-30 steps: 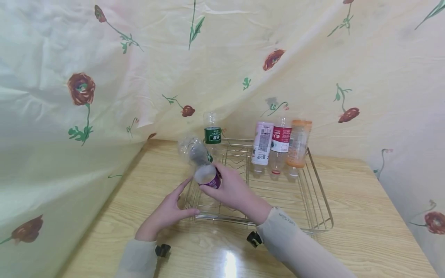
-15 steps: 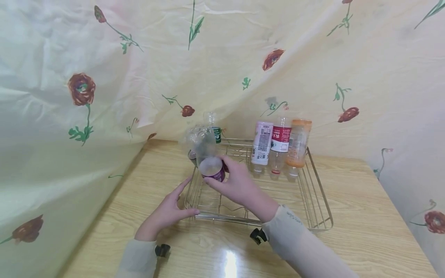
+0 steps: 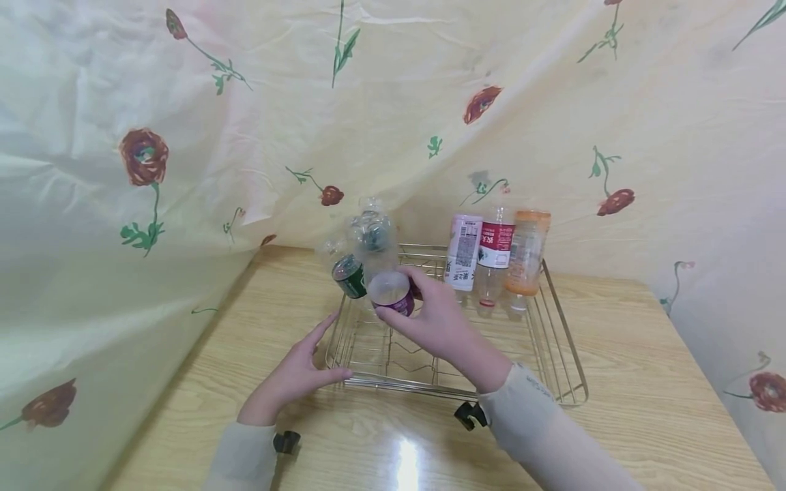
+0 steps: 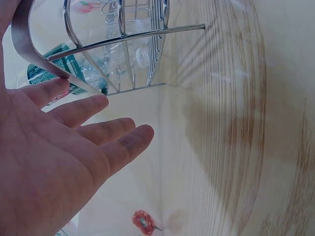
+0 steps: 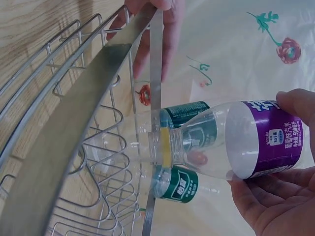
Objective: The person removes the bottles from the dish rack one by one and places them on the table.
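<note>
My right hand (image 3: 436, 317) grips a clear plastic drink bottle (image 5: 275, 137) around its purple label. The bottle is upside down over the rack's left side, its neck with a yellow ring pointing down toward the wires in the right wrist view. Two clear bottles with green labels stand behind it in the wire dish rack (image 3: 408, 389): one leans left (image 3: 348, 278), the other is partly covered by the held bottle. My left hand (image 3: 295, 378) rests at the rack's near left corner with fingers straight and spread, fingertips right at the metal rim band in the left wrist view.
At the rack's back right several inverted bottles stand side by side: a pink one (image 3: 463, 252), one with a red label (image 3: 496, 245) and an orange one (image 3: 528, 252). The rack sits on a wooden table (image 3: 645, 382), with a flowered cloth (image 3: 399, 102) hanging behind.
My right hand has moved right and slightly away with the purple-label bottle, which now covers the back green-label bottle. The leaning green-label bottle has come into view. My left hand stays put.
</note>
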Motion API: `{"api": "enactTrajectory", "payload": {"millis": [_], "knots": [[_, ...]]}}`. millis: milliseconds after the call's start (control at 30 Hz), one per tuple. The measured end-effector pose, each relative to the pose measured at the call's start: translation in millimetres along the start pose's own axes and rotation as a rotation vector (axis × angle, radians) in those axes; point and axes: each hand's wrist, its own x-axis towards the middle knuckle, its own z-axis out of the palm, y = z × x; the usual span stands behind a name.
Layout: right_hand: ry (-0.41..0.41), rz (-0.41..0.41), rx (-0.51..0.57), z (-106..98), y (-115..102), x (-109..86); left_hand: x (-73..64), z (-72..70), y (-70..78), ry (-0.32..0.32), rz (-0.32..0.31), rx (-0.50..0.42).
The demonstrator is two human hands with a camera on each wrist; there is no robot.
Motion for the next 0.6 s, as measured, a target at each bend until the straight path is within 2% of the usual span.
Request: {"api": "enactTrajectory", "payload": {"millis": [333, 600], "knots": [[-0.004, 0.024, -0.068, -16, -3, -4.9, 0.3, 0.8, 0.2, 0.008, -0.009, 0.004], [-0.011, 0.027, -0.049, -25, 0, -8.1, 0.5, 1.3, -0.5, 0.011, -0.005, 0.007]]}}
